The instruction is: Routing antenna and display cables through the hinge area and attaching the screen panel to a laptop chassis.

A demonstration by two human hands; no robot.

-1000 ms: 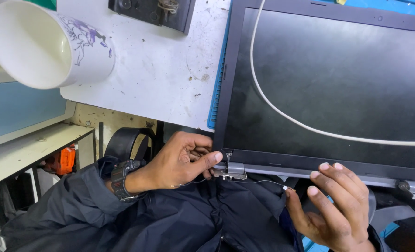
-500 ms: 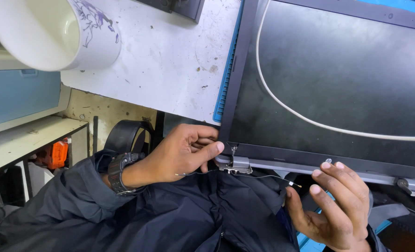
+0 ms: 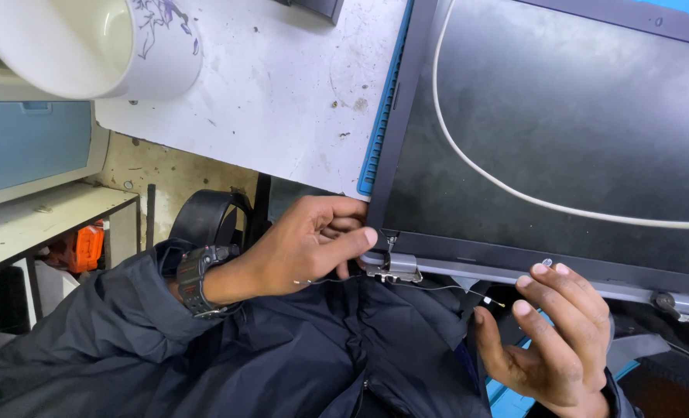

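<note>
Scuffed white counter (image 3: 282, 101) fills the upper view, its near edge carrying a laptop screen panel (image 3: 561, 131) that overhangs toward the person's lap, likely so the hinge can be reached. At that hinge (image 3: 391, 267), the left hand (image 3: 306, 248) has its fingers (image 3: 356, 240) pinched together on a thin black wire (image 3: 430, 285), holding it taut. The right hand (image 3: 553, 333) props the panel's lower edge, fingers spread apart, steadying it. A white cable (image 3: 468, 155) lies across the dark glass; a white mug (image 3: 89, 42) stands well apart.
</note>
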